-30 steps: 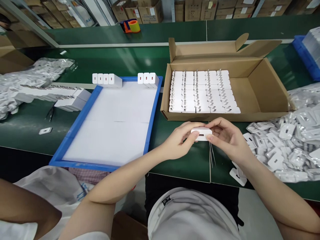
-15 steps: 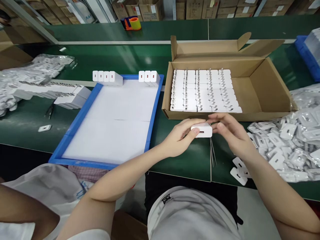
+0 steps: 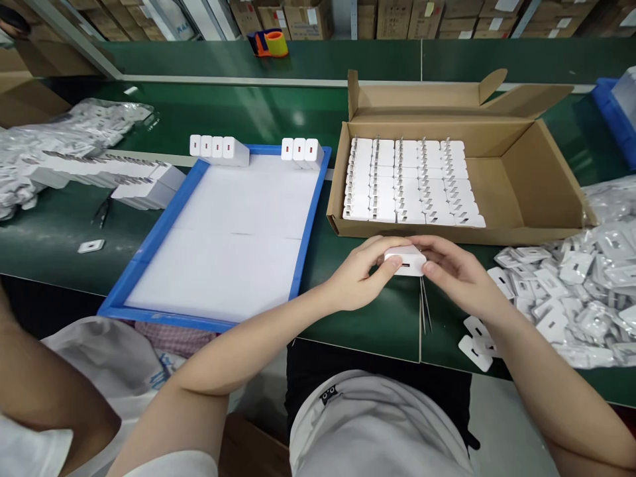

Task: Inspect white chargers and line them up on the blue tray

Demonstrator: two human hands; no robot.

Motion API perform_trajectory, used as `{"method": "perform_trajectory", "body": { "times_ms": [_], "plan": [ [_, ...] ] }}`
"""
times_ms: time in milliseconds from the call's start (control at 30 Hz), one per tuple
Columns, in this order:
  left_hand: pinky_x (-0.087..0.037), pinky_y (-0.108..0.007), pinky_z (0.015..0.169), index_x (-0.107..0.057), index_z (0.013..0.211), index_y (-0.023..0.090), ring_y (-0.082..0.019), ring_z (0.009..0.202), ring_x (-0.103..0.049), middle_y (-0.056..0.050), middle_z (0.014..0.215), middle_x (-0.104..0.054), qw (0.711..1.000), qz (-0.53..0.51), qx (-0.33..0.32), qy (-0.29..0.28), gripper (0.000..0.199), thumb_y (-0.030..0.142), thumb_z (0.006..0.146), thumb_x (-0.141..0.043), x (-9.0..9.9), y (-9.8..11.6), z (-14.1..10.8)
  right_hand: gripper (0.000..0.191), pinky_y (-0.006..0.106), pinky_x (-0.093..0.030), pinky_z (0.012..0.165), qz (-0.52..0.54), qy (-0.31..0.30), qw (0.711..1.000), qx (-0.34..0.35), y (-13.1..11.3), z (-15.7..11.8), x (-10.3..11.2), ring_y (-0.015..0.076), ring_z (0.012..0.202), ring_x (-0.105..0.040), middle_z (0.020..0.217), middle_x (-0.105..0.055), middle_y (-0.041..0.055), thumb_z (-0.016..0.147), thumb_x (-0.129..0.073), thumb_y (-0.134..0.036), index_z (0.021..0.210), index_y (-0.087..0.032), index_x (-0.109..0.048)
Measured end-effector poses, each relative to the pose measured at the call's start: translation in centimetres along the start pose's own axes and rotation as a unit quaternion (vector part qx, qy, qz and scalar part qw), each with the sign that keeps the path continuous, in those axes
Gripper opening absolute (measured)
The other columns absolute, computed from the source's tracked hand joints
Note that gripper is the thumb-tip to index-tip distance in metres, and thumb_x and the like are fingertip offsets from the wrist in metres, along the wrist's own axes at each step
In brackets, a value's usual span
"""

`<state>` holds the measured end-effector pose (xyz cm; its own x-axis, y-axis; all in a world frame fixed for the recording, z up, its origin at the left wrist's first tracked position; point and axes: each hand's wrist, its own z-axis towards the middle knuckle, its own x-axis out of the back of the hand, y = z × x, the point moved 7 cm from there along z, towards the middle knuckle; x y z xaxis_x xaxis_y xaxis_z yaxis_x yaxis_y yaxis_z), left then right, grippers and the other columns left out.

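A white USB charger (image 3: 408,259) is held between my two hands above the table's front part, its slotted end facing me. My left hand (image 3: 361,275) grips its left side, thumb near the slot. On the right side, the thumb and fingers of my right hand (image 3: 460,275) close on the charger too. Thin metal strips (image 3: 424,308) rest on the table just below it. Behind my hands, an open cardboard box (image 3: 539,175) holds rows of white charger pieces (image 3: 410,182) with prongs up. Small white plates (image 3: 476,351) lie near my right forearm.
Left of me is a blue-rimmed tray (image 3: 304,258) with white chargers (image 3: 301,152) along its far edge. Bagged white plates (image 3: 576,285) are heaped at right. Another row of chargers (image 3: 149,189) stands at left. A co-worker's arm (image 3: 50,384) is close at lower left.
My right hand has closed in on the charger's right side; its fingers stood looser before. The co-worker's arm at lower left has shifted upward. The view has moved slightly.
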<state>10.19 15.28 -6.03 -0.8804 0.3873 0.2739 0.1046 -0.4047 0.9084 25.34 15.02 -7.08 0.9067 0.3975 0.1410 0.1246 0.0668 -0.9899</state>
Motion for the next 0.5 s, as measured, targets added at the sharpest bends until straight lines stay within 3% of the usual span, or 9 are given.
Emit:
{"method": "perform_trajectory", "body": {
  "times_ms": [100,233,500],
  "plan": [
    [-0.05,-0.034,0.086,-0.058,0.127,0.016,-0.021,0.1,-0.06,-0.013,0.116,-0.063,1.0,0.016,-0.004,-0.006,0.037,0.036,0.099,-0.044,-0.1,0.1,-0.1,0.034,0.037,-0.057,0.093,0.03,0.033,0.999,0.016,0.2,0.0,-0.2,0.0242,0.112,-0.062,0.121,-0.065,0.0059,0.088,-0.071,-0.039,0.119,-0.027,-0.064],
    [-0.051,-0.033,0.078,-0.057,0.129,0.018,-0.019,0.089,-0.058,-0.012,0.108,-0.063,0.999,0.035,-0.022,-0.006,0.037,0.036,0.098,-0.047,-0.1,0.2,-0.2,0.034,0.039,-0.057,0.095,0.023,0.076,0.995,0.055,-0.2,-0.4,-0.4,0.0249,0.112,-0.063,0.121,-0.065,0.0081,0.09,-0.069,-0.035,0.122,-0.025,-0.063],
    [-0.05,-0.03,0.073,-0.057,0.128,0.016,-0.017,0.084,-0.056,-0.01,0.099,-0.059,0.997,0.048,-0.063,0.01,0.035,0.029,0.096,-0.052,-0.1,1.1,-0.3,0.032,0.035,-0.056,0.092,0.021,0.083,0.991,0.103,-1.4,-0.7,-0.8,0.0209,0.102,-0.064,0.116,-0.062,0.0082,0.092,-0.066,-0.028,0.124,-0.026,-0.061]
  ]
}}
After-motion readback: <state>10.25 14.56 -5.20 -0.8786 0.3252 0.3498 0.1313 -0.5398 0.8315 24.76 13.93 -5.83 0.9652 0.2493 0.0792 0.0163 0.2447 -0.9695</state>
